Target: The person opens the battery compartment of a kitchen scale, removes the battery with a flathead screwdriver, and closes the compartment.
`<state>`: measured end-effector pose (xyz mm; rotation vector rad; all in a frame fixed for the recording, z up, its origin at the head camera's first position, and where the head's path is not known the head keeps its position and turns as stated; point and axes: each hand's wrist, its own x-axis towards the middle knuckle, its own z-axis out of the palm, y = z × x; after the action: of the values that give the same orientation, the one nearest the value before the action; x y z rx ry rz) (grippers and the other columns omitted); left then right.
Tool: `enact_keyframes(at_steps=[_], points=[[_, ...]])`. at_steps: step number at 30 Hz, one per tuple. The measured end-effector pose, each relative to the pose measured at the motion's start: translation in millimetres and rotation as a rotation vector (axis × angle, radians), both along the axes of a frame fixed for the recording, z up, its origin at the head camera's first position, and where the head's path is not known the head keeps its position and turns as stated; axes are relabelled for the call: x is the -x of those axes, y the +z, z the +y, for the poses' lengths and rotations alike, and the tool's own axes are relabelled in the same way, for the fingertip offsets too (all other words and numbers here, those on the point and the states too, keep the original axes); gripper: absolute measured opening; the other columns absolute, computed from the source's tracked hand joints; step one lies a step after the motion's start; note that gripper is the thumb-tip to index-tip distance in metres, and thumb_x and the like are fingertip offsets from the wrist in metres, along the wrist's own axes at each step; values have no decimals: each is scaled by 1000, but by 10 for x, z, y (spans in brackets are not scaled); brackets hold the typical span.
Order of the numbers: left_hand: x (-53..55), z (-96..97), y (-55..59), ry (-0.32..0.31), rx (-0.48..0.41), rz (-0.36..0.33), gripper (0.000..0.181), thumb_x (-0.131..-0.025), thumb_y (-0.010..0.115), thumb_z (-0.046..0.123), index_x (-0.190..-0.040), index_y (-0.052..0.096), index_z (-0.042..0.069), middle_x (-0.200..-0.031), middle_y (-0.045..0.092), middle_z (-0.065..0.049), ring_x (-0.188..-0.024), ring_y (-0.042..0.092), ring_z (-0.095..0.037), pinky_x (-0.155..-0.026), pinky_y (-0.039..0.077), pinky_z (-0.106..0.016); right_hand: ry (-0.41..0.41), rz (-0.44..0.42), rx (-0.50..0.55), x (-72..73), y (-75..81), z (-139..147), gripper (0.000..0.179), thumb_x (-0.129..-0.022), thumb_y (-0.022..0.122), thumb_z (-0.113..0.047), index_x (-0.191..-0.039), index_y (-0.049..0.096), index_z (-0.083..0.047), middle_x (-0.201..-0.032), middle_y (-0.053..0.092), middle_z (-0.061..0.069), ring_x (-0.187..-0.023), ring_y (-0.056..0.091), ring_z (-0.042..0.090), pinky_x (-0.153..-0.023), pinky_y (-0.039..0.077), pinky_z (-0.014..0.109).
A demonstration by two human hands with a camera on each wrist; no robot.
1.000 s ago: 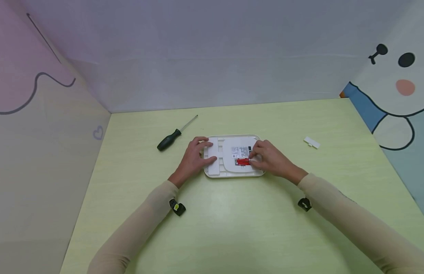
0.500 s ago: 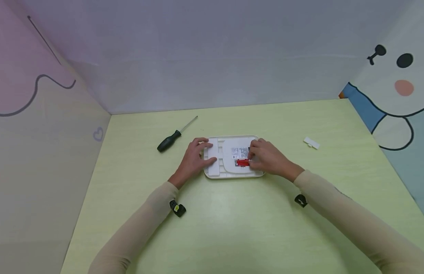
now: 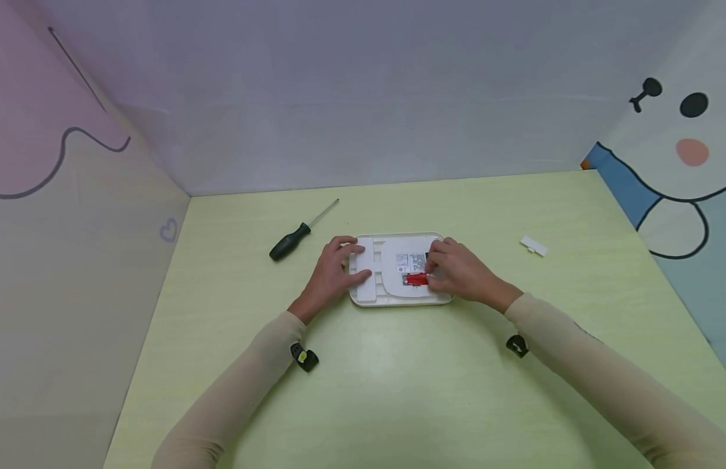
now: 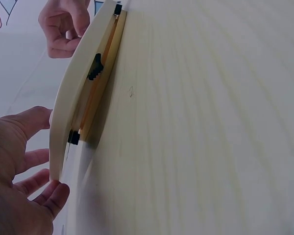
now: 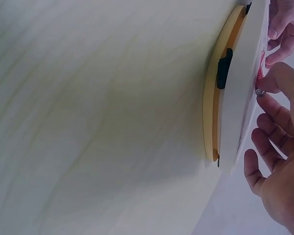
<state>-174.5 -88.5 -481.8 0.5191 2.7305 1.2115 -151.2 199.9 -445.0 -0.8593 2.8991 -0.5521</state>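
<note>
A flat white device (image 3: 389, 298) with rounded corners lies underside up on the table, showing a printed label (image 3: 411, 262) and a small battery compartment. Inside the compartment is a red battery (image 3: 416, 279), partly covered by my right hand (image 3: 459, 270). My right thumb and index finger pinch at the battery's end, where a bit of shiny metal (image 5: 260, 92) shows in the right wrist view; the other fingers are loosely bent. My left hand (image 3: 330, 270) holds the device's left end, thumb and fingers spread over the raised white strip (image 3: 365, 254) and the edge.
A screwdriver (image 3: 290, 242) with a dark handle lies on the table (image 3: 375, 391) behind and left of the device. To the right lies a small white tabbed cover (image 3: 534, 245). Walls with printed cartoon shapes stand around the table's back and sides.
Over the past second my right hand shifts slightly left over the red battery, its fingertips staying at the compartment. The left hand and the device keep their places.
</note>
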Motion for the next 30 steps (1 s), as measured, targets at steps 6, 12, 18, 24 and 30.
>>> enact_keyframes(at_steps=[6,12,18,24,30], points=[[0,10,18,-4,-5,5,46,-84,77,30,-124,64,10,-141,45,-3,-134,39,-26,-109,36,-44,-1,18,8,7,3,52,9,-79,72,-14,-86,71,-8,-92,60,2,-91,49,22,-81,43,36],[-3,4,21,1,1,-5,47,-84,77,29,-125,64,10,-141,45,-3,-133,39,-26,-109,37,-44,-28,1,44,-6,26,132,9,-81,72,-15,-85,70,-7,-94,60,3,-94,50,23,-83,44,38],[2,-8,15,-6,9,-1,47,-84,77,30,-125,64,10,-141,45,-3,-134,39,-26,-110,36,-44,-70,4,86,-11,13,266,9,-81,73,-16,-84,68,-10,-94,60,2,-91,48,22,-80,42,36],[12,-11,1,-7,7,7,47,-84,77,30,-125,64,9,-141,45,-3,-134,39,-26,-110,35,-44,-104,28,98,-18,22,413,9,-80,74,-15,-83,67,-10,-92,59,3,-89,47,22,-78,40,37],[15,-2,6,-9,2,17,48,-83,78,29,-124,64,8,-141,46,-5,-133,40,-28,-109,36,-45,-167,57,92,-46,43,625,5,-81,71,-12,-83,68,-9,-92,58,4,-89,46,23,-77,40,39]])
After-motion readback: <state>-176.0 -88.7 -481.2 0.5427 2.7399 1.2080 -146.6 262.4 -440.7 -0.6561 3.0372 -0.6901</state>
